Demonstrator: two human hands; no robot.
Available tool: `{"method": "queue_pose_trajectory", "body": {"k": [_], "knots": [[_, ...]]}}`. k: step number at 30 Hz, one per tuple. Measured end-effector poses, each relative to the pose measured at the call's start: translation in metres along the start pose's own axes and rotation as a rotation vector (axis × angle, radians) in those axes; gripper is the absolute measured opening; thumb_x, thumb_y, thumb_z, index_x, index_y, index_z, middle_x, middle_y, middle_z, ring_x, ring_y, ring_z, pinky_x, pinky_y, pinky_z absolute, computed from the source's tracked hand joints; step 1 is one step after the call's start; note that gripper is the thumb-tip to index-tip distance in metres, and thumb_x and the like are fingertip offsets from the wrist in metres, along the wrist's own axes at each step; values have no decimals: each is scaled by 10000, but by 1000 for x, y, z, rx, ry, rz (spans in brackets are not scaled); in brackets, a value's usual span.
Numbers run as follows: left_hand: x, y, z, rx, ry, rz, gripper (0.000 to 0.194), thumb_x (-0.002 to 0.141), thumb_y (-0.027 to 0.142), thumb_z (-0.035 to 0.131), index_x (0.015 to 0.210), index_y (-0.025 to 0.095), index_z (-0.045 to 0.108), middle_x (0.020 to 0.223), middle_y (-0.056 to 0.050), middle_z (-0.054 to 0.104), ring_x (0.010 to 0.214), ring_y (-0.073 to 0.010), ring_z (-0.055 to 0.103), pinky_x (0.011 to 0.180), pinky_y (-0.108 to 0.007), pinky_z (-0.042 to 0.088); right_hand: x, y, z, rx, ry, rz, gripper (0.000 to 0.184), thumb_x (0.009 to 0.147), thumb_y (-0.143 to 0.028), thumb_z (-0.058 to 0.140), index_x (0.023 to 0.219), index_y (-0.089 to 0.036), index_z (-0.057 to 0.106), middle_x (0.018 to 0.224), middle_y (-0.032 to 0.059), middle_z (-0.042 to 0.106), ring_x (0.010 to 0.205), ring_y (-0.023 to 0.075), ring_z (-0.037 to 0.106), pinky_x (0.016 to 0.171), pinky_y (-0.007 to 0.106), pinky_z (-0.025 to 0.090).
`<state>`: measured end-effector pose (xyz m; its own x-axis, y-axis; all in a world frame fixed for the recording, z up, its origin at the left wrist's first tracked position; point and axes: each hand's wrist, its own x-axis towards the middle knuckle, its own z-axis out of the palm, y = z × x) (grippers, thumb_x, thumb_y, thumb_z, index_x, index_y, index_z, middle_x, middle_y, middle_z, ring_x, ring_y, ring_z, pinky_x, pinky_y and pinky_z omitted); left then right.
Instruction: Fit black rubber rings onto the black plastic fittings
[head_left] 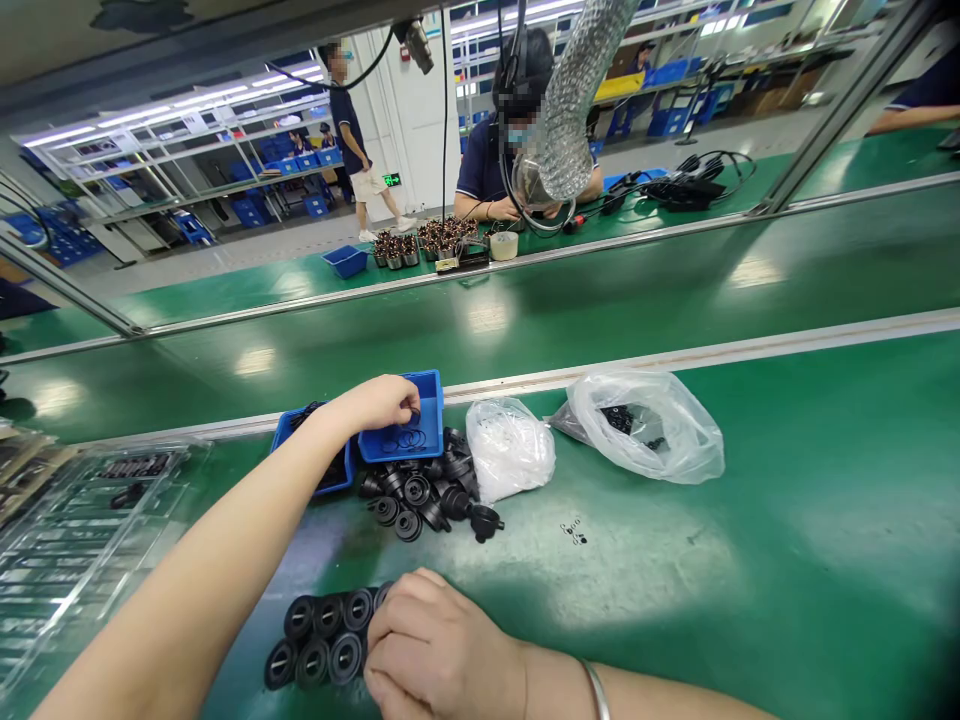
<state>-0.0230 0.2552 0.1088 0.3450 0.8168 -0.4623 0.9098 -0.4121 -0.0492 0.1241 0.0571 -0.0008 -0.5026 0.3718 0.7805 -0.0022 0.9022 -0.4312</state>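
Observation:
My left hand (388, 402) reaches into a blue bin (427, 385) that holds thin black rings (405, 440). Its fingers are pinched together, with a dark bit of a ring showing at the fingertips. Close to me, my right hand (446, 645) is curled at the right end of two rows of round black plastic parts (328, 615). The fingers are closed and face away from view, so what they grip is hidden. A heap of loose black parts (416, 490) lies in front of the bin.
Beside the bin stand a second blue bin (345, 482), a bag of white pieces (511, 450) and an open bag of small black parts (649, 425). Tiny rings (574, 530) lie scattered on the green table (712, 600). Clear trays (75, 560) are at left. A co-worker (480, 165) sits opposite.

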Motion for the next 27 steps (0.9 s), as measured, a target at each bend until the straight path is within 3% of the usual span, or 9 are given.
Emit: {"method": "queue_pose_trajectory", "body": {"k": [4, 10, 19, 27], "knots": [[-4, -1, 6, 17, -77, 51, 279, 952, 347, 612, 1154, 155, 628, 1139, -76, 661, 964, -196, 663, 836, -398, 574, 1, 0, -1, 7, -1, 2, 88, 856, -193, 594, 780, -178, 552, 829, 0, 645, 753, 133, 517, 700, 291, 427], [0, 3, 21, 78, -4, 55, 322, 952, 345, 610, 1222, 171, 599, 1209, -90, 637, 1037, -220, 646, 893, -438, 556, 0, 1, -1, 4, 12, 13, 122, 877, -216, 594, 768, -175, 556, 818, 1, 649, 748, 133, 515, 699, 288, 432], [2, 4, 19, 123, -53, 44, 302, 951, 358, 611, 1180, 162, 618, 1174, -84, 649, 1002, -209, 655, 862, -418, 566, 1, 1, 0, 11, 58, 4, 133, 862, -197, 609, 744, -172, 553, 797, -1, 649, 729, 126, 512, 684, 277, 443], [4, 10, 26, 146, -61, 56, 327, 948, 359, 614, 1211, 166, 605, 1221, -93, 631, 1045, -223, 643, 889, -438, 557, 0, 1, -1, 15, 2, 13, 111, 874, -211, 606, 783, -181, 550, 827, 6, 642, 748, 134, 521, 706, 293, 444]]}}
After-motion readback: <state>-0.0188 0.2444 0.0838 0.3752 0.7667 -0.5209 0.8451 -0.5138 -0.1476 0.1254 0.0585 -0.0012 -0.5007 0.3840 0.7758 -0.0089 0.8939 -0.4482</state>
